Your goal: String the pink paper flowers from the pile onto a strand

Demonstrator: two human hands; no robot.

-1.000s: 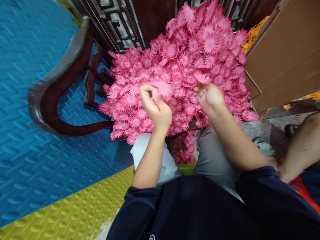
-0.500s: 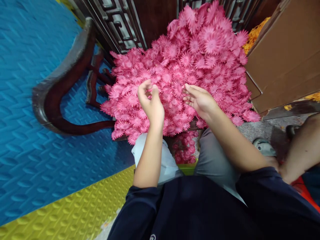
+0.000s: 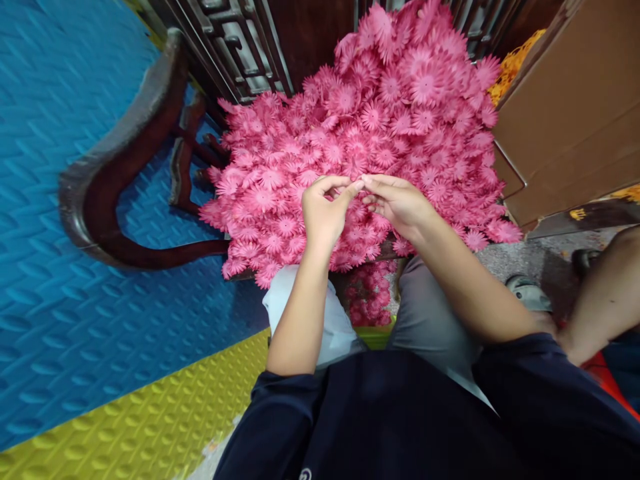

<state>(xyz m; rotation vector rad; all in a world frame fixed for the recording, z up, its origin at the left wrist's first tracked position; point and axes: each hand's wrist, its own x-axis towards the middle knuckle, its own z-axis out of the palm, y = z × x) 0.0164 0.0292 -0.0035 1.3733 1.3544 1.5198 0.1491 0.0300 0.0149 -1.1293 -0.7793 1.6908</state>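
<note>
A large heap of pink artificial flowers point(image 3: 285, 227) with thin pointed petals spreads in front of me. Above it, the fingertips of both hands meet. My right hand point(image 3: 400, 205) pinches what looks like one pink flower point(image 3: 355, 165), which blends into the heap behind it. Thumb and forefinger of my left hand point(image 3: 325, 210) are pressed together against the right fingertips. Whatever lies between the left fingertips is too small to make out.
A dark curved wooden armrest point(image 3: 95, 200) stands left over blue matting point(image 3: 35, 280) with a yellow strip point(image 3: 165, 393). A cardboard box point(image 3: 575, 113) rises at right, orange pieces point(image 3: 510, 70) beside it. Another person's limb point(image 3: 605, 293) shows at the right edge. More pink flowers point(image 3: 370, 293) lie below, between my knees.
My left hand has moved right, from apart over the heap to the right fingertips, and its thumb and forefinger have closed. The right hand has stayed nearly in place.
</note>
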